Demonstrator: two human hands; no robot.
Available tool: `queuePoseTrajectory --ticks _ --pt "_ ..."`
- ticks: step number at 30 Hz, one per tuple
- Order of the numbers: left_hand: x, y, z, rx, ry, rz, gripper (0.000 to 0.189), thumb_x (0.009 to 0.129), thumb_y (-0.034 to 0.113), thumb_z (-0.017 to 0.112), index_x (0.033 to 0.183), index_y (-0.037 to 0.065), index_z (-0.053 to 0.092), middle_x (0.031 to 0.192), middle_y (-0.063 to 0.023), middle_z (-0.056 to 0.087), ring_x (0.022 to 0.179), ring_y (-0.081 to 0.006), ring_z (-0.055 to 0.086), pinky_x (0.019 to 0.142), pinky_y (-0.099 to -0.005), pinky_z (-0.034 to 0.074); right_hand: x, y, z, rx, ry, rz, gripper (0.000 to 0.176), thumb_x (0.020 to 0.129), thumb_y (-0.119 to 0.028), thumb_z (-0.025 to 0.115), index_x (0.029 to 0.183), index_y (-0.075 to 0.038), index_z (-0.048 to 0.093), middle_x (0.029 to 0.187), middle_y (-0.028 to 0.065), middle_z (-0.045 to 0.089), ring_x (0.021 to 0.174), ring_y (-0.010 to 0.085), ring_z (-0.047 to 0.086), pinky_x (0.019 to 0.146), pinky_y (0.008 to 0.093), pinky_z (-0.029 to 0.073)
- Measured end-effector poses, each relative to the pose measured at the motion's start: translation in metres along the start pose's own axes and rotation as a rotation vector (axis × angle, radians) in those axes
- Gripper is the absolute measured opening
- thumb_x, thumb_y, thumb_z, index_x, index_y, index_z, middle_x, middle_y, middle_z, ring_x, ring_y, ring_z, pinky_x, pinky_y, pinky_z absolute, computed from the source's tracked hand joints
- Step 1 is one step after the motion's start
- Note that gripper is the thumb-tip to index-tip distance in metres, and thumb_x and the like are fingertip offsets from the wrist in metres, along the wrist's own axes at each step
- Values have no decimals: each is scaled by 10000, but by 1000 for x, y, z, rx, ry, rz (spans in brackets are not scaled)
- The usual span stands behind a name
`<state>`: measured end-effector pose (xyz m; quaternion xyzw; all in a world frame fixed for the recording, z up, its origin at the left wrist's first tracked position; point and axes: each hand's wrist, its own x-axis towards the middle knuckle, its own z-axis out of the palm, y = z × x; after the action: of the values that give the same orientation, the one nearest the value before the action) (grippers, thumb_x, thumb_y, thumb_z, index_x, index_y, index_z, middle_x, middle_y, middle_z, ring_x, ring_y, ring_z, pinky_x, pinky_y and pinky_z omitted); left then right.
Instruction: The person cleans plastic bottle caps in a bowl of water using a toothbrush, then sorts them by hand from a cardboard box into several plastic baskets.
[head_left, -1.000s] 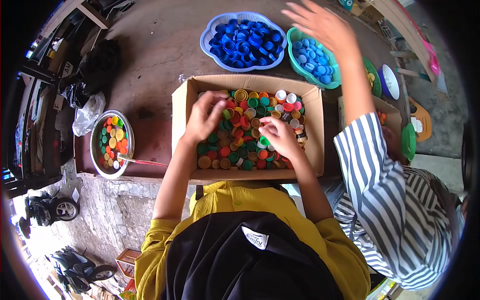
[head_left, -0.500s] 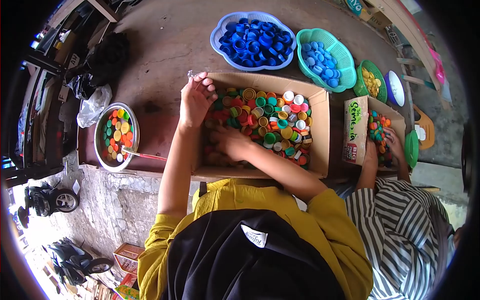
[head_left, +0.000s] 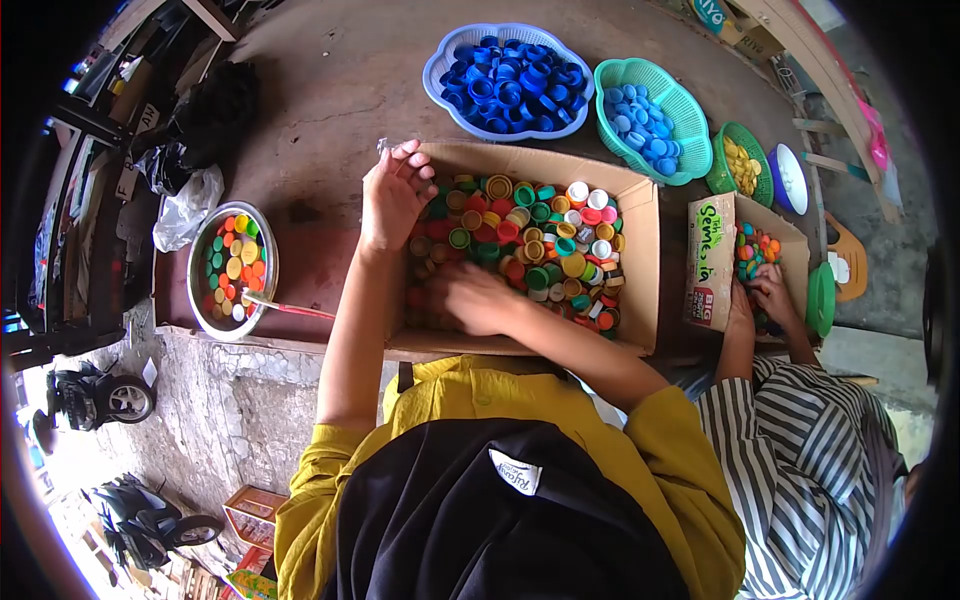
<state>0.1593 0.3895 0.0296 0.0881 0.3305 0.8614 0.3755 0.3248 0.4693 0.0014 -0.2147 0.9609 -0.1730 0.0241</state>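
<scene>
A large cardboard box (head_left: 640,270) full of mixed bottle caps (head_left: 545,225) stands before me, with green, orange, yellow, white and pink ones among them. At its upper left corner, my left hand (head_left: 396,195) rests over the rim, fingers loosely curled and apart, holding nothing I can see. My right hand (head_left: 472,300) reaches down into the near left part of the box, among the caps. Shadow and caps obscure its fingers, so I cannot see whether it grips any.
A metal bowl (head_left: 194,300) of caps in liquid, with a brush (head_left: 290,309), sits left. Beyond the box are a lavender basket (head_left: 433,85) of blue caps and a turquoise basket (head_left: 700,150) of light blue caps. Right, a co-worker's hands (head_left: 770,295) are in a smaller box (head_left: 712,260).
My right hand has moved slightly toward the near side of the box, and caps at the left have shifted. My left hand stays at the rim. The co-worker's hand has moved left.
</scene>
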Motion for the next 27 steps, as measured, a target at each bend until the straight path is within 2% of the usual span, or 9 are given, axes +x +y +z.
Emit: queuePoseTrajectory --ticks 1,5,8,11,13,17,18,21,27 --pt "0 0 -1 -2 -2 -2 377 913 435 434 1105 126 533 954 8 560 869 -123 532 760 -309 434 -1 4 33 88 296 -120 219 720 -145 574 920 -162 661 1008 33 580 994 225 503 912 401 355" --pt "0 0 -6 -39 -46 -27 435 938 451 354 1160 106 497 994 8 528 915 -130 507 832 -315 409 -1 3 4 142 -336 39 298 789 -154 537 1077 -170 612 1200 25 523 1117 249 471 934 402 341" --pt "0 2 -5 -42 -56 -37 439 937 453 349 1163 106 495 999 5 527 922 -133 507 837 -319 406 -12 8 -14 -79 -526 32 263 739 -162 584 993 -147 650 1104 42 579 1037 244 526 919 408 354" --pt "1 0 -7 -59 -67 -38 446 936 456 348 1173 106 491 1011 1 532 937 -139 509 842 -325 406 -17 13 -53 104 -585 154 208 691 -162 611 883 -124 679 961 64 630 909 259 586 899 403 371" --pt "0 1 -6 -57 -55 -42 452 935 460 347 1179 107 489 1021 -2 536 948 -143 510 849 -331 404 -17 31 -60 261 -407 199 114 699 -154 609 777 -92 665 803 107 622 792 292 608 767 414 467" --pt "2 0 -10 -74 -69 -44 465 931 468 345 1189 108 487 1033 -6 543 957 -149 512 862 -339 398 14 49 -71 196 -94 285 89 722 -148 603 715 -61 621 979 137 591 899 307 586 745 416 490" --pt "1 0 -9 -70 -57 -43 467 930 470 345 1190 109 486 1033 -6 544 958 -150 512 864 -339 397 23 58 -60 48 -50 197 180 769 -227 604 859 -71 617 1140 155 504 1016 329 514 835 428 453" --pt "1 0 -9 -70 -51 -41 473 928 474 345 1195 109 485 1039 -6 545 962 -150 512 864 -338 397 45 56 -19 -25 231 268 347 774 -331 606 1040 -107 599 1229 178 439 1140 357 406 953 496 352" --pt "1 0 -10 -92 -71 -35 476 928 474 342 1197 108 485 1045 -7 544 966 -148 511 858 -333 396 24 20 8 -225 94 177 511 739 -386 622 1193 -163 546 1290 192 392 1241 394 302 1013 554 239"
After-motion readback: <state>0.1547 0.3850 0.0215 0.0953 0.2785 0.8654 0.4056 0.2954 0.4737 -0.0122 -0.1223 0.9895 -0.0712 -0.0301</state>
